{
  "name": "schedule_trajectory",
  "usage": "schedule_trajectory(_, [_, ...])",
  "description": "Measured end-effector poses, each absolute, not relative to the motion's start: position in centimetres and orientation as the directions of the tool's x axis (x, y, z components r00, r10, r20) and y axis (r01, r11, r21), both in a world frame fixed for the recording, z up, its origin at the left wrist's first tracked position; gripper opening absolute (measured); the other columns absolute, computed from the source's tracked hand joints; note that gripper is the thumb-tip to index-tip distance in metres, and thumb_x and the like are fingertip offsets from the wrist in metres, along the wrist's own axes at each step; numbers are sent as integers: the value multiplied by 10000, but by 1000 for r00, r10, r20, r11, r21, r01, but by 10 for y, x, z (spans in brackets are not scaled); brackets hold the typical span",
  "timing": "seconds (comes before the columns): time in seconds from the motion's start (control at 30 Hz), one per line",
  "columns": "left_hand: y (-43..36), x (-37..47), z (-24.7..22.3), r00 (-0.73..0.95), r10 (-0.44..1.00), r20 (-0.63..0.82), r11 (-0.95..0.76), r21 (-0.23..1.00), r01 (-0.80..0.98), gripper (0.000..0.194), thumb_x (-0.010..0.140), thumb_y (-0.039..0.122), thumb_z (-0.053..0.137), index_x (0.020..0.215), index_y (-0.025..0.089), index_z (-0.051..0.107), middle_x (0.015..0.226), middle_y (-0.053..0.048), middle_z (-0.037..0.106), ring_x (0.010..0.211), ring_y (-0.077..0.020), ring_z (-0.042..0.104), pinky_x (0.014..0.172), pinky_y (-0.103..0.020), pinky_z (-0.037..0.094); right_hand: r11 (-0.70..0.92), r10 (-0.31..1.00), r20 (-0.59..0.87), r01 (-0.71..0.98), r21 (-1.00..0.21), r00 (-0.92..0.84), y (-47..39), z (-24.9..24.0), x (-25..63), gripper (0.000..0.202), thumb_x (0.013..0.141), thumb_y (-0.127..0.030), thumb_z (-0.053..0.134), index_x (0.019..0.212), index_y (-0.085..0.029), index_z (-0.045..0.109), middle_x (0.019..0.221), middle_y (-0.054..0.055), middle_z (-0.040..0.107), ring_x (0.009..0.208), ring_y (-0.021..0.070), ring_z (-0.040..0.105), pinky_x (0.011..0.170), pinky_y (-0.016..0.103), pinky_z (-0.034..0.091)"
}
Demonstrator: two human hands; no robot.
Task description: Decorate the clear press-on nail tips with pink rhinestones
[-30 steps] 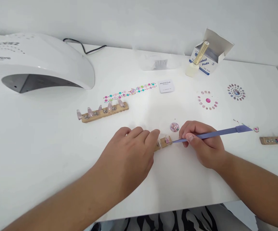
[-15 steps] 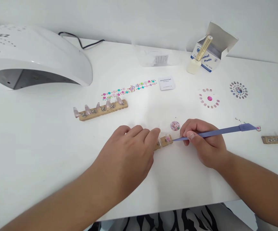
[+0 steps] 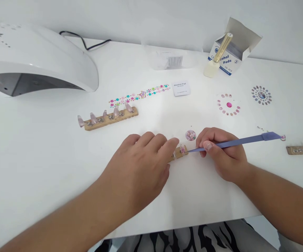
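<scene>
My left hand [image 3: 141, 168] is closed over a small wooden nail stand [image 3: 179, 154], its fingers curled down and most of the stand hidden beneath it. At the stand's right end a clear false nail [image 3: 182, 148] carries a pink decoration. My right hand [image 3: 221, 152] pinches slim purple tweezers [image 3: 242, 141], their fine tip touching or very close to that nail. Just behind the stand lies a round, pink patterned sticker [image 3: 190, 135]. To the left, another wooden stand [image 3: 111, 119] bears several pinkish clear nails, with a strip of flower stickers [image 3: 141, 95] behind it.
A white nail lamp [image 3: 49, 59] fills the back left. Further back are a clear plastic case [image 3: 175, 61], an alcohol pad sachet [image 3: 181, 88], a gold-capped bottle [image 3: 217, 59] and an alcohol pads box [image 3: 231, 57]. Round sticker sets [image 3: 261, 95] and a third stand [image 3: 302, 150] lie right.
The view has shifted slightly. My left index finger reaches a little further right over the stand, while the tweezers' tip stays by the decorated nail.
</scene>
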State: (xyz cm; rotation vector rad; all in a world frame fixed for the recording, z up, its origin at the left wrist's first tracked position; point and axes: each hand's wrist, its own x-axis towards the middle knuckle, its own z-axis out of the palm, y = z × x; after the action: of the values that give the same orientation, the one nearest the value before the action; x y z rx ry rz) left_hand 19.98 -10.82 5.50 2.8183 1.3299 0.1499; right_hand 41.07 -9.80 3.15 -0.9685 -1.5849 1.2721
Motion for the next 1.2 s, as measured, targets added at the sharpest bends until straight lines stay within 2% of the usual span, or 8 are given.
schedule_trajectory(0.17, [-110,200,54,642,761,88,-648,120,752,272,843,199,486,1104,182,561,982,-84,669,832,-246,601,717,-404,437,169,938,139,68,-983,-317,-98,31,411,268,938,-244,498,677,-203,450,600,-17,447,614,130,455,550,288,356])
schedule_trajectory(0.33, [-110,200,52,650,750,121,-661,158,734,261,837,179,490,1087,209,561,974,-66,659,821,-228,582,720,-389,422,157,943,126,79,-984,-307,-99,32,411,278,938,-268,500,674,-206,439,601,-15,455,617,132,461,558,291,367])
schedule_trajectory(0.7, [-109,200,53,669,730,139,-684,155,713,263,851,159,484,1076,239,596,1035,-64,642,854,-231,567,737,-395,428,159,945,131,72,-985,-300,-98,33,409,276,930,-261,496,667,-208,430,594,-21,451,592,123,440,555,287,368])
schedule_trajectory(1.0, [-109,200,55,677,726,123,-688,117,717,258,849,165,487,1053,248,621,1038,-66,646,856,-228,569,732,-391,439,145,951,111,97,-985,-289,-98,33,410,314,934,-336,508,658,-210,425,600,-15,459,591,127,453,545,293,370])
schedule_trajectory(1.2, [-109,200,55,680,718,147,-695,123,708,278,856,149,471,1073,241,617,1024,-68,644,840,-233,569,717,-398,432,138,950,110,78,-987,-294,-98,33,409,279,926,-285,510,668,-208,438,601,-18,458,603,128,456,554,293,369])
